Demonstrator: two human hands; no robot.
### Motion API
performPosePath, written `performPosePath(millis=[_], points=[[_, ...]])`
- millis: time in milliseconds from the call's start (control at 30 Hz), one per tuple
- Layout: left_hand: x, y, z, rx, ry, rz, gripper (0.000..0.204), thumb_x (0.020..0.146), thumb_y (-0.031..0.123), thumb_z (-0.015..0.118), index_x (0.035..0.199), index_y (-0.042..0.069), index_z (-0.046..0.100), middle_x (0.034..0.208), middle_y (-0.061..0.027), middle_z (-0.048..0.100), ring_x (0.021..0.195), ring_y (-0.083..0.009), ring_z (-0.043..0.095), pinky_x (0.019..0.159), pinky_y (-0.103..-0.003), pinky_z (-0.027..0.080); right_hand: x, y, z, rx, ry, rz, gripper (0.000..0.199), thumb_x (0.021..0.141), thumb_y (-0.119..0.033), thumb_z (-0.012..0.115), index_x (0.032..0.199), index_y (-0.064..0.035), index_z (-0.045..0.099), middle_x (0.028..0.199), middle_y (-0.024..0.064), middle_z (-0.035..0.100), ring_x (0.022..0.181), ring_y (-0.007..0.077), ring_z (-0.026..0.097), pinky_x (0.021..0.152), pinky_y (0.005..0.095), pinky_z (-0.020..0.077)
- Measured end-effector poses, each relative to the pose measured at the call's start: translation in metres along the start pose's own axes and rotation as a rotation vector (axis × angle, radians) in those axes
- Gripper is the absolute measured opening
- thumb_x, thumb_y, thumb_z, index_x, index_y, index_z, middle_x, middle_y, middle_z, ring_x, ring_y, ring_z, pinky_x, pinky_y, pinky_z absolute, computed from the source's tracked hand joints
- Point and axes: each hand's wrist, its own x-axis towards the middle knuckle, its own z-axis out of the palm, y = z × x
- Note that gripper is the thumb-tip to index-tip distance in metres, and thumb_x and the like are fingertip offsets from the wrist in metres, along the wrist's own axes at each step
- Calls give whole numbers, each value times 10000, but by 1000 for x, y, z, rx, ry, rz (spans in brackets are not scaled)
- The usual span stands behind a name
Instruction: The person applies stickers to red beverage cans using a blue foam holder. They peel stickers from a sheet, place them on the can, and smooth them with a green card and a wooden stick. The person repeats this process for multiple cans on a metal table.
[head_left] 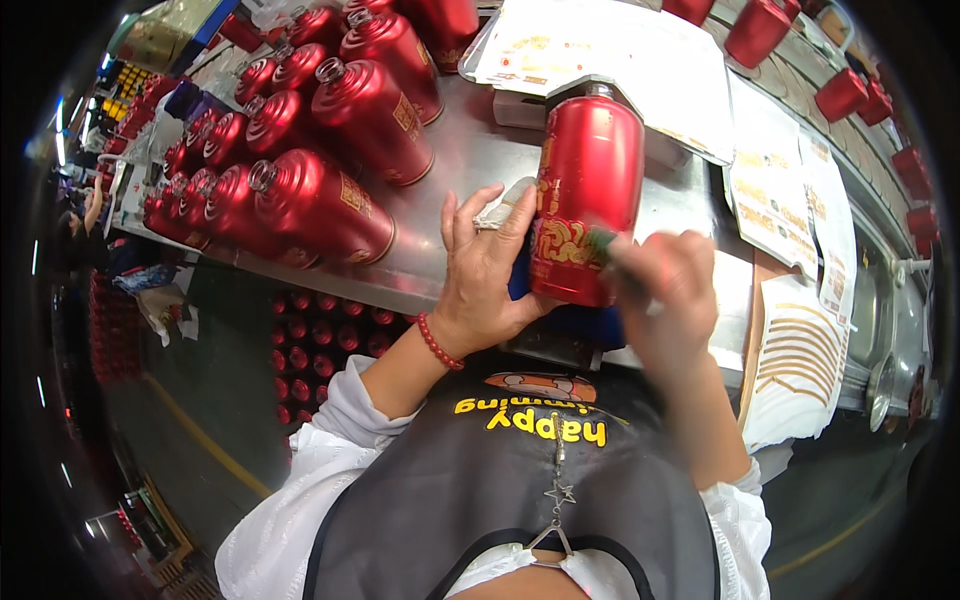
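Note:
A glossy red bottle [597, 165] with a gold patterned band lies in front of me, its neck pointing away. Beneath its near end shows a blue support [590, 326]. My left hand [487, 250] steadies the bottle from the left, thumb by the base and index finger along the side. Some whitish cloth or wrapping [503, 207] sits at its fingers. My right hand [672, 290], smeared by motion, is closed at the bottle's right side near the gold band. A small dark green piece [604, 243], perhaps a pad, shows at its fingertips.
Several red bottles [325, 205] stand close together on the metal table [440, 160] at the left. White printed sheets [610, 45] lie beyond the bottle, and more sheets [800, 350] at the right. Crated red bottles [320, 345] are below the table's edge. More red bottles [840, 95] stand far right.

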Motion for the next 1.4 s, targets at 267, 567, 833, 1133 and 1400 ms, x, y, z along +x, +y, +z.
performPosePath(millis=[267, 567, 833, 1133, 1400], points=[[1, -2, 6, 9, 28, -37, 1046, 739, 571, 789, 1534, 26, 383, 1027, -127, 681, 1370, -361, 373, 1171, -626, 46, 11, -14, -10, 45, -165, -113, 425, 682, 110, 757, 1070, -58, 707, 902, 90, 576, 764, 228, 576, 670, 305, 501], [5, -4, 6, 22, 20, -33, 1169, 716, 680, 766, 1546, -10, 318, 1021, -153, 668, 1389, -376, 358, 1169, -632, 24, 11, -25, -12, 219, -319, -168, 512, 627, 93, 775, 1118, -48, 732, 911, 90, 575, 774, 242, 571, 652, 337, 493], [11, 2, -9, 212, 1, 30, 1209, 693, 714, 760, 1531, -41, 325, 999, -157, 671, 1397, -382, 341, 1159, -654, 37, 6, -22, -14, 342, -156, 56, 262, 812, 13, 756, 1064, 7, 686, 863, 77, 631, 746, 192, 605, 677, 296, 500], [16, 6, -3, 113, 46, 9, 1211, 685, 764, 722, 1481, -85, 386, 879, -143, 677, 1409, -391, 322, 1153, -674, 35, -6, -13, 3, 540, 110, 792, 222, 1022, -144, 581, 1186, 5, 563, 950, 17, 628, 833, 69, 555, 759, 223, 472], [20, 16, -12, 234, 62, 33, 1083, 754, 736, 662, 1426, -90, 464, 867, -174, 672, 1385, -413, 366, 1144, -700, 55, 41, -37, 3, 140, -141, 597, 257, 977, -106, 564, 1201, 19, 589, 890, 155, 672, 752, 197, 644, 702, 318, 512]])
